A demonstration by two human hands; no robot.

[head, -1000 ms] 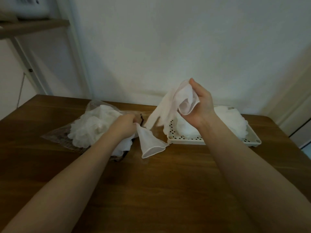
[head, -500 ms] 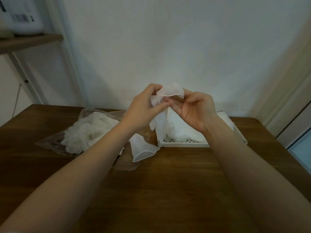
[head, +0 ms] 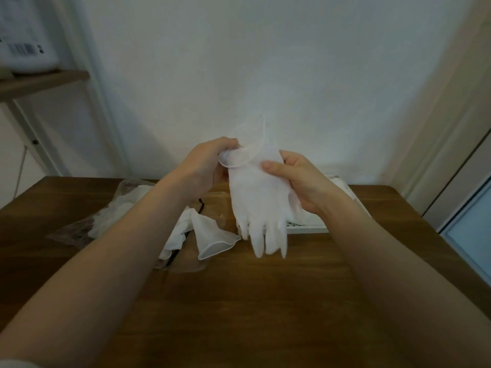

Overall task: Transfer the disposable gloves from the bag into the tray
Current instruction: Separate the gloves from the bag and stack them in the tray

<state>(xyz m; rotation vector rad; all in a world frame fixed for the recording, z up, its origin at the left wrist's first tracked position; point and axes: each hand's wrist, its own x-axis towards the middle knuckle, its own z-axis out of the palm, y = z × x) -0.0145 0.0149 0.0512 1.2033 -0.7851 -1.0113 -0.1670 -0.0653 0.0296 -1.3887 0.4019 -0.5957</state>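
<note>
A white disposable glove (head: 259,200) hangs fingers-down in the air between my hands, above the table's middle. My left hand (head: 206,166) pinches its cuff at the left, and my right hand (head: 297,179) grips its right side with the thumb on the front. Behind the glove and my right wrist lies the white perforated tray (head: 305,229), mostly hidden. The clear plastic bag (head: 79,229) with several white gloves lies at the left, partly behind my left forearm. One loose glove (head: 212,240) sticks out of the bag's mouth, cuff open toward me.
The wooden table (head: 265,301) stands against a white wall. A shelf (head: 39,81) with a white box is at the upper left. A door frame and a glass panel (head: 473,229) are at the right.
My hands have spread the glove out flat, so it now hangs full length with its fingers down. The view has tilted slightly upward.
</note>
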